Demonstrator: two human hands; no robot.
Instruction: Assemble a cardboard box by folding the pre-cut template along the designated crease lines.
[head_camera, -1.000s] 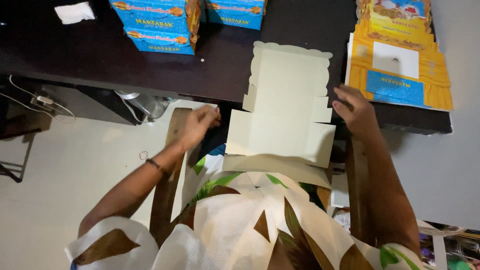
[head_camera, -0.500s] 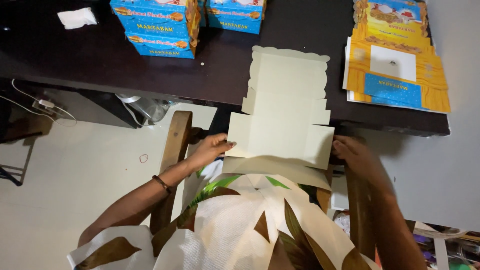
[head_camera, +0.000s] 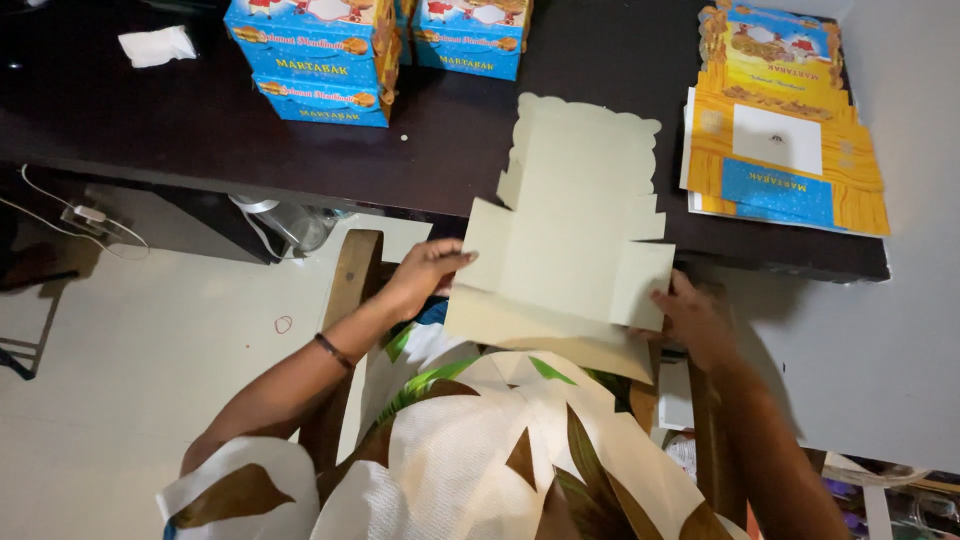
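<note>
- Both hands grip a flat, unfolded cream cardboard box blank (head_camera: 575, 240): left hand (head_camera: 425, 278) pinches its left flap, right hand (head_camera: 695, 318) holds the near right corner.
- Blank lies over the near edge of the dark table (head_camera: 150, 120).
- Folded blue boxes (head_camera: 315, 55) stand far left; printed yellow blanks (head_camera: 785, 125) are stacked far right.

both hands now sit lower: the left hand (head_camera: 425, 278) grips the flat carton blank (head_camera: 570, 230) at its near-left flap, the right hand (head_camera: 695, 318) at its near-right corner.
</note>
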